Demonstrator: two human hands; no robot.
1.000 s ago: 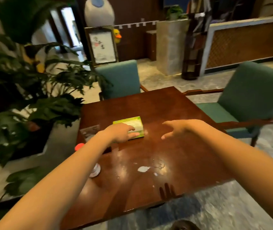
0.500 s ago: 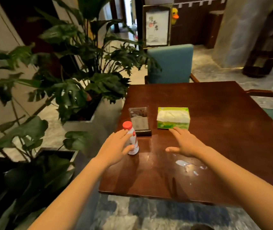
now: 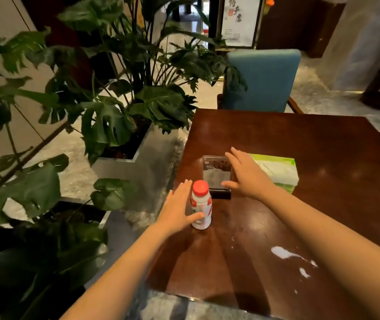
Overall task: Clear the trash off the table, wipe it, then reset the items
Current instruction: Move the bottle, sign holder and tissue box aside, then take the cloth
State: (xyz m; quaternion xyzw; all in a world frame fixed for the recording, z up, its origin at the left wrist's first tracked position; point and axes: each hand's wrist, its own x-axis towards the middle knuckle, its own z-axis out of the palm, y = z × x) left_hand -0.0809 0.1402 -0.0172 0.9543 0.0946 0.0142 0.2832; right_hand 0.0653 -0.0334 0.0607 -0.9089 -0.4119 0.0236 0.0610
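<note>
A small white bottle (image 3: 200,207) with a red cap stands near the left edge of the dark wooden table (image 3: 323,146). My left hand (image 3: 179,210) is spread against its left side, thumb touching the lower front, fingers not closed around it. Behind the bottle stands a clear acrylic sign holder (image 3: 215,173) on a black base. My right hand (image 3: 245,175) is open at the holder's right edge, fingers spread. A green tissue box (image 3: 281,173) lies just right of that hand. White spilled liquid (image 3: 286,254) dots the table's near right part.
Large leafy plants (image 3: 105,107) in metal planters (image 3: 147,162) crowd the table's left side. A blue chair (image 3: 261,79) stands at the far edge. A framed sign (image 3: 237,19) stands beyond it on the marble floor.
My right hand has moved from in front of the tissue box to the sign holder. My left hand stays against the bottle. The view has swung left and closer.
</note>
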